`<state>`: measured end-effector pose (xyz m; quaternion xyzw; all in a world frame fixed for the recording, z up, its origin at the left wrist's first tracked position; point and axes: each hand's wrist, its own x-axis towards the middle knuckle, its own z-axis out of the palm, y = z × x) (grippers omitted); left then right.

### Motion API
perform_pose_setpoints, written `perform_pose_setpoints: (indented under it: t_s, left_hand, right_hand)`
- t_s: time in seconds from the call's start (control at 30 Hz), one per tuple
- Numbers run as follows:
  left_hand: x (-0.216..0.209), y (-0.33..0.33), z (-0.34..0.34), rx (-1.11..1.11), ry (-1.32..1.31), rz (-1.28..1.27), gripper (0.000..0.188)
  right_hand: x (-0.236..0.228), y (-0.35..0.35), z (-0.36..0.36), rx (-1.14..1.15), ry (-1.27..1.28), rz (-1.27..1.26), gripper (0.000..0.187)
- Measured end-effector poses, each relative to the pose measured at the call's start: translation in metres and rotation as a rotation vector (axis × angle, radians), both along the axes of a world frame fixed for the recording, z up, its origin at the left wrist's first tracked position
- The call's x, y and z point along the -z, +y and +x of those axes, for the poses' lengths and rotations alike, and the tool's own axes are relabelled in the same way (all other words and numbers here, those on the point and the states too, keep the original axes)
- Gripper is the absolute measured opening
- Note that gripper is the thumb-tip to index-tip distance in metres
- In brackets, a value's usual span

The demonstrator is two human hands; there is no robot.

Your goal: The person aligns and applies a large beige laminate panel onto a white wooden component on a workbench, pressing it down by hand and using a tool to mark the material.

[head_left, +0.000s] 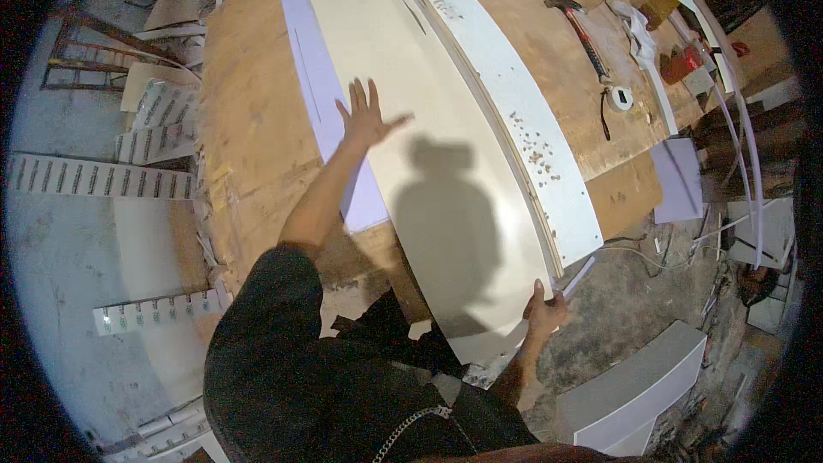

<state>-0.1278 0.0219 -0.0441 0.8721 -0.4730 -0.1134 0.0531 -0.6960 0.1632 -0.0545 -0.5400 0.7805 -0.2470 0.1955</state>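
Observation:
A long cream board (377,43) lies lengthwise in front of me, its near end reaching past the worktable toward my body. My left hand (367,124) is open over its left side, fingers and thumb spread; contact with the surface is hard to judge. At the near right edge, my right hand (546,313) grips the board, thumb up, with part of the fingers hidden. Along the right side of the cream board runs a white strip (506,77) with wooden edging and small dark bits scattered on it. A pale lilac panel (313,77) shows from under the left side.
On the wooden worktable (249,129), to the right, are a claw hammer (585,39), a tape measure (620,99) and a white cloth (636,34). A grey-topped white panel (634,386) stands at lower right. Printed white strips (103,178) lie on the left floor.

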Motion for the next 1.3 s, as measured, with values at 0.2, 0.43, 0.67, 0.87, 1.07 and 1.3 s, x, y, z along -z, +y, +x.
perform_pose_setpoints:
  t_s: [0.2, 0.43, 0.67, 0.87, 1.07, 1.3]
  left_hand:
    - [-0.065, 0.078, -0.072, 0.065, -0.099, 0.194, 0.148]
    - [-0.062, 0.072, -0.073, 0.066, -0.077, 0.157, 0.15]
    - [-0.058, 0.065, -0.074, 0.08, -0.083, 0.211, 0.15]
    - [-0.065, 0.067, -0.052, 0.067, -0.09, 0.222, 0.147]
    - [-0.057, 0.044, -0.004, 0.068, -0.061, 0.161, 0.151]
    - [-0.058, 0.022, 0.025, 0.07, -0.078, 0.103, 0.147]
  right_hand:
    - [-0.021, 0.0, 0.018, -0.195, -0.076, 0.037, 0.034]
    - [0.103, 0.09, -0.143, -0.356, -0.462, 0.184, 0.032]
    - [0.095, 0.142, -0.072, -0.889, 0.227, -0.119, 0.039]
    - [-0.037, 0.122, 0.021, 0.124, -1.083, 0.11, 0.046]
    - [-0.086, 0.096, 0.085, 0.285, -1.127, 0.108, 0.047]
    - [-0.077, 0.102, 0.11, 0.398, -0.986, 0.29, 0.059]
